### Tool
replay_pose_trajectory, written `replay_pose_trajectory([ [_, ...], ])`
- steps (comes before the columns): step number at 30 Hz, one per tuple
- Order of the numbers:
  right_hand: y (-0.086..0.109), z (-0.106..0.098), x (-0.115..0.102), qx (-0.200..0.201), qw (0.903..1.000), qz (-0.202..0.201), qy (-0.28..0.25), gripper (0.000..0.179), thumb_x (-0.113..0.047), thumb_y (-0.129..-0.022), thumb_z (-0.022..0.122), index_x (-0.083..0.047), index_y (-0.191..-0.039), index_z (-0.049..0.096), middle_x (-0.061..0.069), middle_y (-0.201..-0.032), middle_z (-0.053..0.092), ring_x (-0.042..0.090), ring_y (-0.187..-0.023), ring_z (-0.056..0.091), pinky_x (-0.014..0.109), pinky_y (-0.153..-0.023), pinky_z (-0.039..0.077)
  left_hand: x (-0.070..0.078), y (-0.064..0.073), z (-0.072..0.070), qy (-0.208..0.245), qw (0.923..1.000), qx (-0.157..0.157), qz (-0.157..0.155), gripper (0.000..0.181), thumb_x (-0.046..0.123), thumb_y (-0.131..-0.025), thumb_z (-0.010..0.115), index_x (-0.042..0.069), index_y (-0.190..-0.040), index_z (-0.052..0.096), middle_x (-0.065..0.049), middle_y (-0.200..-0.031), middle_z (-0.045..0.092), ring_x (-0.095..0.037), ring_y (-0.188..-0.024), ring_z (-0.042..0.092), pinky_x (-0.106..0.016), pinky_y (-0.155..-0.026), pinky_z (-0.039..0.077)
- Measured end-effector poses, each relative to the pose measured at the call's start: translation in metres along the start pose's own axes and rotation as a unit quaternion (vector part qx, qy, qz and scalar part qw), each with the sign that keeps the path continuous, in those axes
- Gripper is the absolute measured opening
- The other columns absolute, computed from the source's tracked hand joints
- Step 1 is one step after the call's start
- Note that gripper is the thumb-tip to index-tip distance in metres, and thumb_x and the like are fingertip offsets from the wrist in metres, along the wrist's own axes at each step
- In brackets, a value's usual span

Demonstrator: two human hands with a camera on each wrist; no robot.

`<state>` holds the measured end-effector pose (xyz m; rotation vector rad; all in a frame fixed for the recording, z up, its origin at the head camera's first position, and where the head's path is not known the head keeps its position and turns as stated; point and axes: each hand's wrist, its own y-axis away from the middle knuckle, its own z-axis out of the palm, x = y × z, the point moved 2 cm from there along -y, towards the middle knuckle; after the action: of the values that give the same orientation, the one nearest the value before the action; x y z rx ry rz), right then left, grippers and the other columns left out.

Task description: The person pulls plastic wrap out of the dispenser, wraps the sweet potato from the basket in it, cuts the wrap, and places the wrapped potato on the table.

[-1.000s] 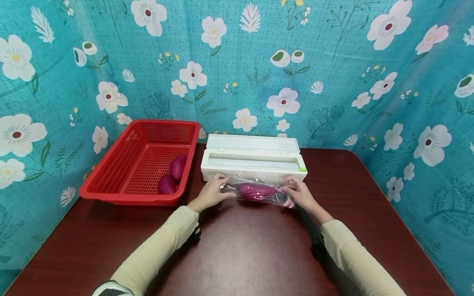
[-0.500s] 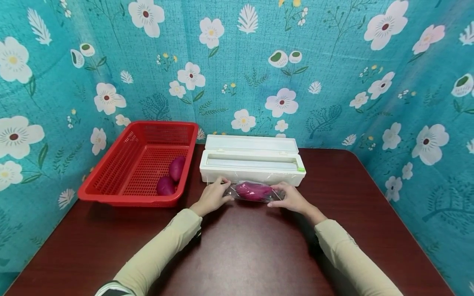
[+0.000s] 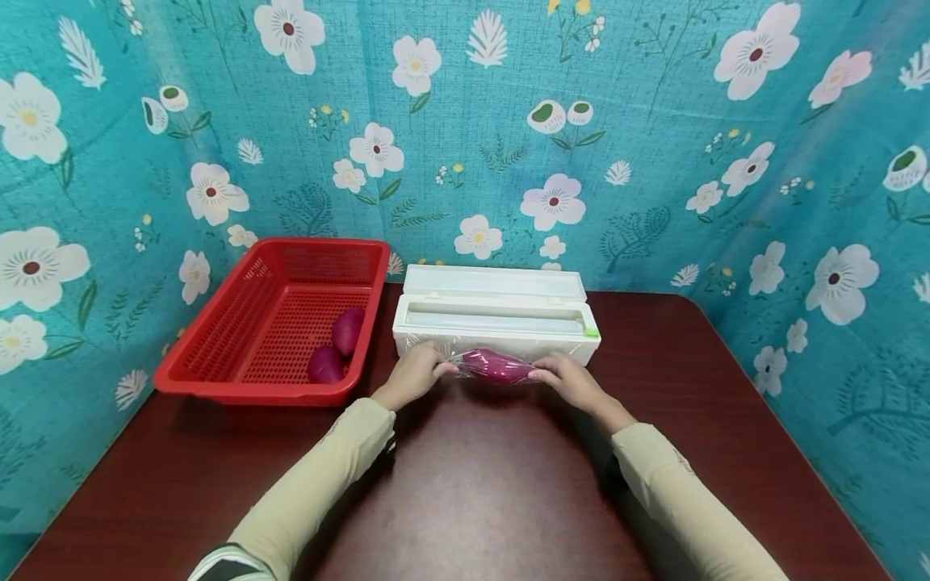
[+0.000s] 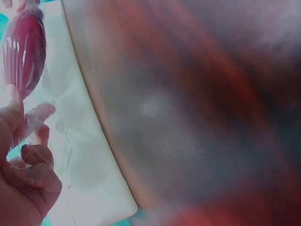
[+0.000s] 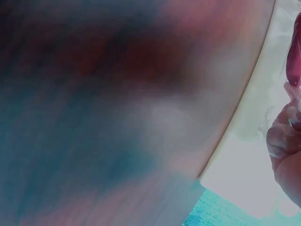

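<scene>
A purple sweet potato point(image 3: 497, 366), wrapped in clear cling film point(image 4: 34, 117), hangs between both hands just in front of the white film dispenser point(image 3: 497, 345). My left hand point(image 3: 417, 373) pinches the gathered film at the left end, its thumb near the sweet potato's tip. At the opposite end, my right hand point(image 3: 570, 379) pinches the film, with fingers curled. The film is drawn tight and smooth over the purple skin. In the right wrist view, only part of the right hand point(image 5: 288, 141) shows at the edge.
To the left stands a red plastic basket point(image 3: 254, 387) with two more purple sweet potatoes point(image 3: 348, 330) in its near right corner. The dispenser's lid point(image 3: 494, 282) is up, showing the film roll point(image 3: 494, 322). A flowered blue cloth point(image 3: 465, 161) hangs behind the dark table point(image 3: 494, 500).
My right hand has come inward from the film's loose right end and now pinches it close to the sweet potato. Both ends are gathered, and the bundle has risen slightly.
</scene>
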<state>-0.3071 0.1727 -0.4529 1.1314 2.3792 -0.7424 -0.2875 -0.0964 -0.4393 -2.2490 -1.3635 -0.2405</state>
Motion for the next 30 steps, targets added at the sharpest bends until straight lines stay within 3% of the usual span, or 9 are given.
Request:
replay_pose_trajectory([
  [3,-0.005,-0.002,-0.002,-0.003,1.0,0.003,-0.001,0.016,-0.017,-0.085,0.06,-0.007,-0.074,0.064,-0.006,-0.067,0.053,0.012,-0.065,0.046,0.03,-0.06,0.04,-0.005,-0.005,0.0,0.059,0.9976,-0.017,-0.032,0.029,0.026,-0.081,0.063,0.004,-0.063,0.067,-0.001,-0.061,0.053,-0.011,-0.058,0.044,-0.025,-0.055,0.038],
  [7,-0.01,-0.005,-0.003,-0.017,0.9996,0.022,-0.01,0.027,-0.019,-0.088,0.057,-0.005,-0.065,0.055,-0.007,-0.058,0.04,0.01,-0.057,0.038,0.026,-0.053,0.034,-0.01,-0.009,0.0,0.159,0.9827,-0.035,-0.089,0.031,0.024,-0.083,0.062,-0.001,-0.064,0.066,-0.005,-0.058,0.055,-0.007,-0.053,0.036,-0.022,-0.049,0.032],
  [9,-0.012,-0.007,-0.003,-0.025,0.9989,0.037,-0.018,0.031,-0.019,-0.089,0.055,-0.002,-0.064,0.053,-0.007,-0.056,0.036,0.01,-0.054,0.035,0.025,-0.051,0.031,-0.01,-0.011,0.0,0.184,0.9762,-0.035,-0.109,0.034,0.024,-0.084,0.061,-0.002,-0.064,0.066,-0.004,-0.055,0.052,-0.007,-0.051,0.034,-0.021,-0.047,0.03],
  [12,-0.015,-0.009,-0.003,-0.034,0.9982,0.043,-0.025,0.033,-0.02,-0.091,0.052,0.0,-0.064,0.053,-0.006,-0.056,0.035,0.01,-0.053,0.035,0.025,-0.051,0.031,-0.006,-0.016,-0.001,0.198,0.9711,-0.027,-0.13,0.037,0.026,-0.087,0.058,0.0,-0.062,0.067,-0.002,-0.054,0.053,-0.008,-0.05,0.034,-0.021,-0.046,0.028],
  [18,-0.023,-0.012,-0.004,-0.049,0.9975,0.04,-0.032,0.032,-0.019,-0.092,0.05,-0.004,-0.064,0.053,-0.003,-0.056,0.038,0.011,-0.055,0.037,0.027,-0.054,0.033,0.003,-0.024,-0.005,0.144,0.9732,-0.006,-0.18,0.034,0.03,-0.086,0.056,0.01,-0.061,0.069,-0.001,-0.054,0.059,-0.009,-0.049,0.039,-0.022,-0.046,0.031],
  [22,-0.025,-0.013,-0.003,-0.056,0.9971,0.041,-0.033,0.031,-0.016,-0.093,0.048,-0.004,-0.064,0.051,-0.003,-0.056,0.038,0.011,-0.055,0.036,0.028,-0.054,0.033,0.01,-0.024,-0.004,0.089,0.9834,0.04,-0.153,0.028,0.028,-0.084,0.06,0.013,-0.063,0.069,0.004,-0.052,0.055,-0.011,-0.053,0.044,-0.025,-0.048,0.034],
  [26,-0.027,-0.013,-0.002,-0.058,0.9967,0.043,-0.037,0.029,-0.014,-0.093,0.047,-0.003,-0.067,0.054,0.001,-0.059,0.044,0.013,-0.058,0.04,0.028,-0.057,0.034,0.013,-0.022,-0.002,0.052,0.9867,0.123,-0.092,0.011,0.023,-0.08,0.067,0.015,-0.086,0.067,-0.001,-0.075,0.06,-0.016,-0.066,0.054,-0.029,-0.054,0.04],
  [28,-0.028,-0.013,-0.003,-0.062,0.9957,0.051,-0.045,0.028,-0.014,-0.093,0.047,-0.003,-0.069,0.056,0.005,-0.061,0.048,0.016,-0.059,0.042,0.028,-0.058,0.035,0.013,-0.021,0.0,0.036,0.9878,0.142,-0.053,0.023,0.02,-0.079,0.068,0.015,-0.102,0.065,-0.003,-0.092,0.061,-0.017,-0.072,0.057,-0.03,-0.056,0.042],
  [30,-0.028,-0.013,-0.004,-0.069,0.9944,0.058,-0.055,0.028,-0.014,-0.093,0.046,-0.004,-0.07,0.058,0.009,-0.062,0.05,0.016,-0.059,0.043,0.028,-0.057,0.036,0.014,-0.02,0.001,0.016,0.9905,0.136,-0.01,0.032,0.015,-0.081,0.066,0.015,-0.112,0.063,-0.005,-0.102,0.059,-0.019,-0.076,0.058,-0.03,-0.058,0.044],
])
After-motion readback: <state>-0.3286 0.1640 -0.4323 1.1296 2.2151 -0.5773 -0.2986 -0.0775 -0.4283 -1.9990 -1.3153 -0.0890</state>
